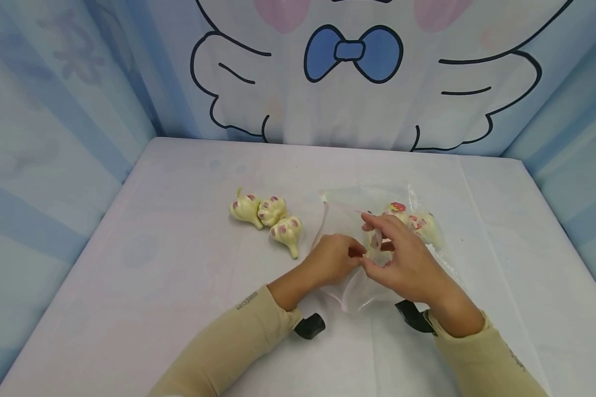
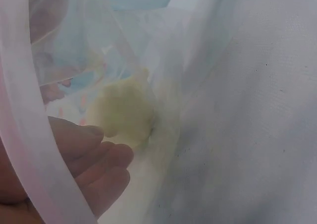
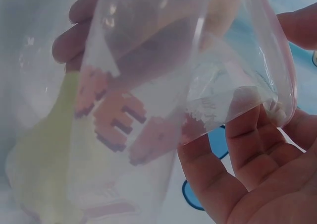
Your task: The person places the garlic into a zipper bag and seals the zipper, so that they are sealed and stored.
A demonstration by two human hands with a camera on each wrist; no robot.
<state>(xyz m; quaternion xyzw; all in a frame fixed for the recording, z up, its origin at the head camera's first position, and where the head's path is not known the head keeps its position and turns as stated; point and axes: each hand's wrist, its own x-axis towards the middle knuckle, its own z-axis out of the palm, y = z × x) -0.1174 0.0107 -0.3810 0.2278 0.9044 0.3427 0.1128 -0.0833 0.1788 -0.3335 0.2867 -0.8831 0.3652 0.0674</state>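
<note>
A clear plastic bag with a pinkish rim and red printing lies in front of me. My right hand holds its edge, fingers curled at the film in the right wrist view. My left hand reaches in at the mouth; its extended fingers are behind the rim in the left wrist view. Just beyond those fingertips is a pale yellow garlic bulb, blurred through the plastic. More garlic shows inside the bag's far right part, partly hidden by my right hand.
Three garlic bulbs with purple marks sit together on the white-covered table, left of the bag. A curtain with a cartoon print hangs behind the table. Dark wrist devices stick out below both sleeves.
</note>
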